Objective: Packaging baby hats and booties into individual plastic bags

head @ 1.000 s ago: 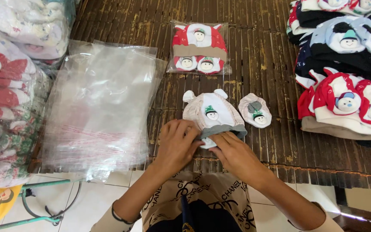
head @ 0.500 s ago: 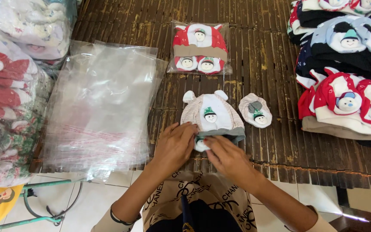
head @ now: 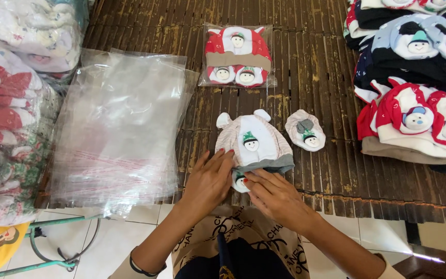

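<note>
- Two bare hands met at the lower centre of the frame: the left hand (head: 210, 181) lay flat with fingers spread on the slatted mat, its fingertips touching the lower left edge of the baby hat (head: 254, 142); the right hand (head: 274, 194) rested just right of it, fingers pressed down on a small mitten (head: 239, 182) tucked at the hat's grey brim.
- That mitten sat between the two hands, mostly hidden, directly below the hat; neither hand closed around it, both only pressed from above.
- Up from the hands, the striped hat lay flat with its brim toward the person and its two ears pointing to the top of the frame.
- Its matching second mitten (head: 305, 130) lay apart, just right of the hat, nearer the right hand.
- Left of the hat, a stack of clear plastic bags (head: 122, 129) spread out near the left hand.
- Farther up centre lay a bagged red hat set (head: 237, 56); at far right sat piles of folded hats (head: 414, 103).
</note>
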